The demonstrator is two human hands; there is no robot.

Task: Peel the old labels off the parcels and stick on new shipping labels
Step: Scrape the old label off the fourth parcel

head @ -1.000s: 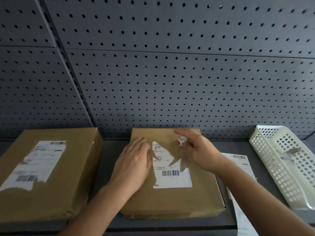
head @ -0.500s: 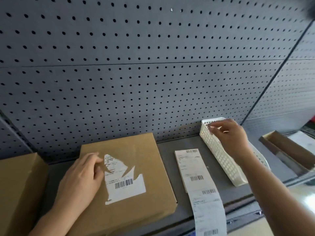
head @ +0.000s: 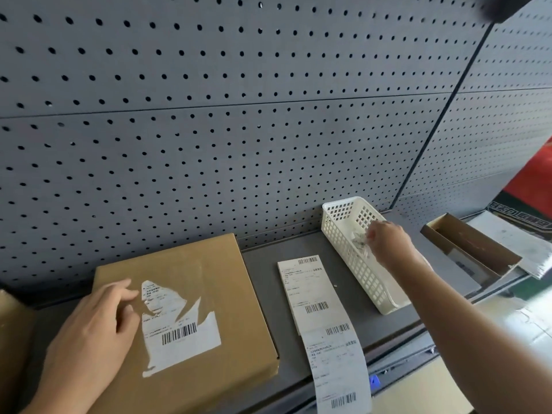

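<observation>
A brown cardboard parcel (head: 233,294) lies flat on the grey shelf. Its white old label (head: 179,333) is partly torn away; the lower part with the barcode is still stuck on. My left hand (head: 95,333) rests flat on the parcel's left side, fingers relaxed at the label's edge. My right hand (head: 388,243) reaches into the white basket (head: 367,282) and pinches a crumpled label scrap (head: 360,240) at its fingertips. A strip of new shipping labels (head: 316,297) lies between parcel and basket, hanging over the shelf's front edge.
A second brown parcel (head: 12,324) shows at the far left edge. An open brown carton (head: 469,246) sits on the shelf to the right of the basket. A grey pegboard wall (head: 239,144) rises right behind everything.
My right hand tore a piece off the old label, carried it right and lowered it into the basket. The view swung right; my left hand stayed on the parcel.
</observation>
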